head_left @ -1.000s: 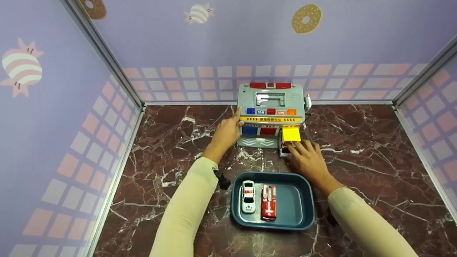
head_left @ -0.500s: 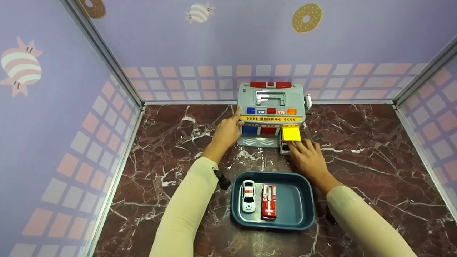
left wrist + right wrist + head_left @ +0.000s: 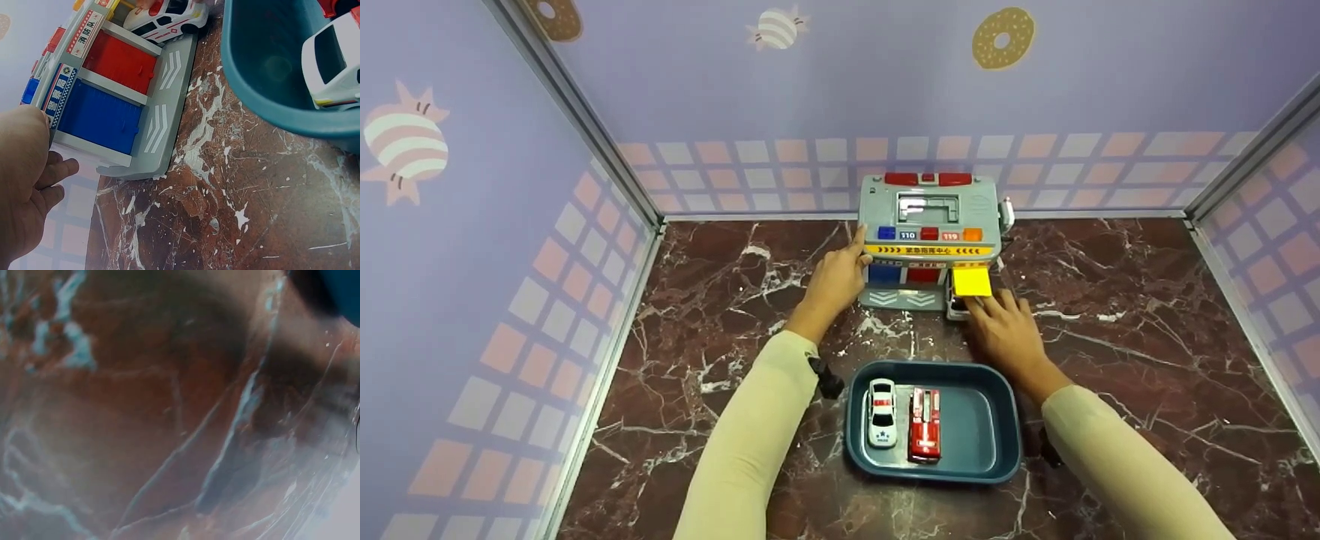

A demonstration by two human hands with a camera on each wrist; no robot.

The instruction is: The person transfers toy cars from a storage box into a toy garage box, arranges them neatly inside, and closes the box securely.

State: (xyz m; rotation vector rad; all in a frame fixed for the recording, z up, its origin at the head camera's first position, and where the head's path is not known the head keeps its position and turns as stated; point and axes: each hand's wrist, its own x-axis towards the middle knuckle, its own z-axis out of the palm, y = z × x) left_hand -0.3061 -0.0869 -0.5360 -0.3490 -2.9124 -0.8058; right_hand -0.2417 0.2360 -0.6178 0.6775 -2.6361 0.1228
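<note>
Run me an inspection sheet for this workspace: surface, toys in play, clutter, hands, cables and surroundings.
Surface: dark red-brown tabletop with white marble veining.
Job's things: grey toy station near the back wall; white toy car at its right-hand bay, partly under the raised yellow door; blue-green tray with a white police car and red toy truck side by side.
Clutter: nothing seen.
Hands: left hand touches the station's left side; right hand touches the white toy car.
Cables: nothing seen.
Surroundings: purple walls printed with sweets, doughnuts and checks.
</note>
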